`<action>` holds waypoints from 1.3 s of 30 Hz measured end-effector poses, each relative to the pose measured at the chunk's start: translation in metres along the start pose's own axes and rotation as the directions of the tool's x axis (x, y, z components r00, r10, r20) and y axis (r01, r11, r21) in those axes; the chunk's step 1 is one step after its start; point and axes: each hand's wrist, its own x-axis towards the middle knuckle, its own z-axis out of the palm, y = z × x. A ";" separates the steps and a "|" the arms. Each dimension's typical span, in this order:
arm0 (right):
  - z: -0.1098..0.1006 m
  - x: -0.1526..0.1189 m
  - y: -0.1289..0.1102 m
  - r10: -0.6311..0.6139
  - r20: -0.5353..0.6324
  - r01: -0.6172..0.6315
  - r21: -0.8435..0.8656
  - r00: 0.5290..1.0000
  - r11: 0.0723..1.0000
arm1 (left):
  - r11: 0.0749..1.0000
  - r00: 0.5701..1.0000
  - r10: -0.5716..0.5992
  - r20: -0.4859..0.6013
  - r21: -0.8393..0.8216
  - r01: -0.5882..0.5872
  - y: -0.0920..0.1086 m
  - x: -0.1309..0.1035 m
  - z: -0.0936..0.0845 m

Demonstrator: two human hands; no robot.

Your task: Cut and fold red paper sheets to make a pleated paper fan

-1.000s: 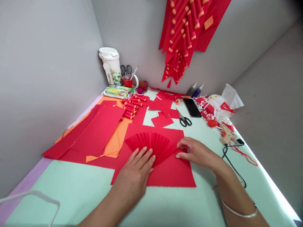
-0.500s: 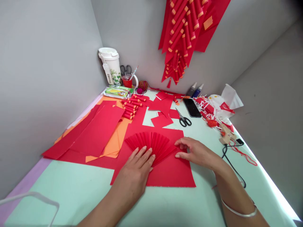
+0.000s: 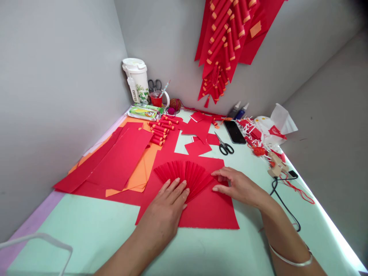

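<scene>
A pleated red paper fan (image 3: 184,171) lies spread on a red sheet (image 3: 209,214) in front of me. My left hand (image 3: 169,203) rests flat over the fan's lower left part, fingers extended, hiding its base. At the fan's right end is my right hand (image 3: 232,184), its thumb and fingertips around the edge of the last fold, holding it. A bracelet circles the right forearm.
Red sheets (image 3: 120,157) and orange sheets (image 3: 139,176) lie at left. Farther back are small red rolls (image 3: 161,132), scissors (image 3: 225,145), a phone (image 3: 235,132) and a white cup (image 3: 138,80). A glue gun (image 3: 276,165) with cable is at right.
The view has shifted slightly, moving the scene a little to the right. My right hand and the fan's right end have moved slightly inward, toward the left.
</scene>
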 end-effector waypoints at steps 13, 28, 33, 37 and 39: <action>0.000 -0.001 0.002 -0.005 0.017 0.005 0.003 1.000 1.000 | 1.000 0.999 0.016 0.039 0.022 -0.017 0.001 0.002 -0.001; 0.002 0.000 0.002 0.010 0.007 -0.010 -0.004 1.000 1.000 | 0.999 1.000 -0.007 0.005 -0.039 0.007 -0.004 0.003 0.004; 0.004 0.001 0.002 -0.008 0.002 0.008 -0.022 1.000 1.000 | 0.995 0.999 -0.043 -0.009 -0.086 0.042 -0.005 0.002 0.009; 0.003 0.001 0.001 0.001 0.007 -0.001 -0.023 1.000 1.000 | 0.996 0.999 -0.045 0.014 -0.073 0.046 -0.005 0.003 0.009; 0.003 0.001 0.001 -0.001 0.007 0.001 -0.023 1.000 1.000 | 0.996 0.999 -0.047 0.015 -0.070 0.048 -0.005 0.004 0.009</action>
